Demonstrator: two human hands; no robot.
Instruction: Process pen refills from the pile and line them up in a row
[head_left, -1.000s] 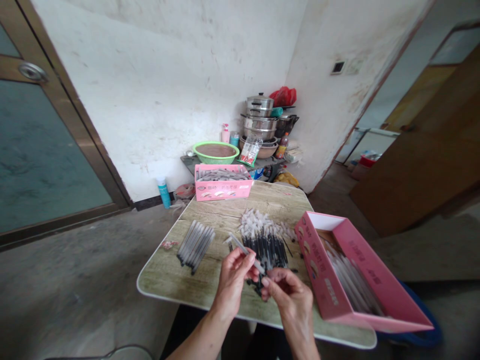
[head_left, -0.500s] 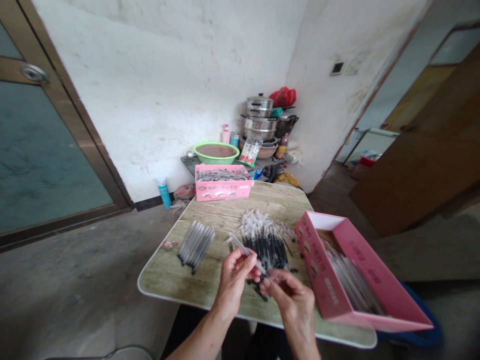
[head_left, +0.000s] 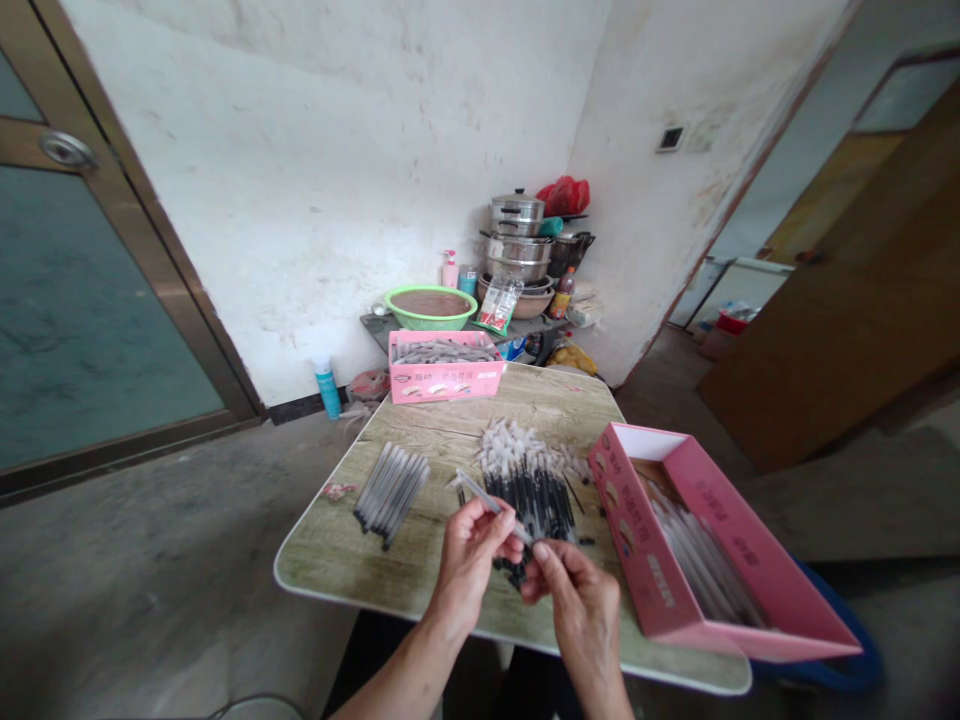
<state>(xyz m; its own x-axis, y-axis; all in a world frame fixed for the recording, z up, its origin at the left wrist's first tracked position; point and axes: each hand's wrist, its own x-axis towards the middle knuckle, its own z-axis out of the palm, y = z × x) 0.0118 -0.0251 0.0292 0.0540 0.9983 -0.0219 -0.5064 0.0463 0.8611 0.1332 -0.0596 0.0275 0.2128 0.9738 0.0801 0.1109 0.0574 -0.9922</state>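
Note:
A slim translucent pen [head_left: 481, 492] slants over the table, gripped near its middle by my left hand [head_left: 474, 545]. At the pen's lower end, my right hand [head_left: 568, 585] is closed, thumb and fingers pinching there; whether a small part sits in the pinch is hidden. Just beyond my hands lies a pile of black-and-white pen refills [head_left: 534, 498] with pale tips [head_left: 514, 445]. Small black pieces [head_left: 516, 575] lie partly hidden under my hands. To the left, several grey pens with black ends [head_left: 391, 492] are lined up in a row.
A pink box [head_left: 448, 382] full of pens stands at the table's far edge. On the right, a larger pink box [head_left: 652, 560] holds clear tubes. Behind the wood-patterned table [head_left: 330, 565] are a green basin [head_left: 431, 318] and stacked pots [head_left: 517, 240].
My right hand has shifted slightly, and its fingers are closer around the pen's lower end. My left hand keeps the pen at nearly the same spot.

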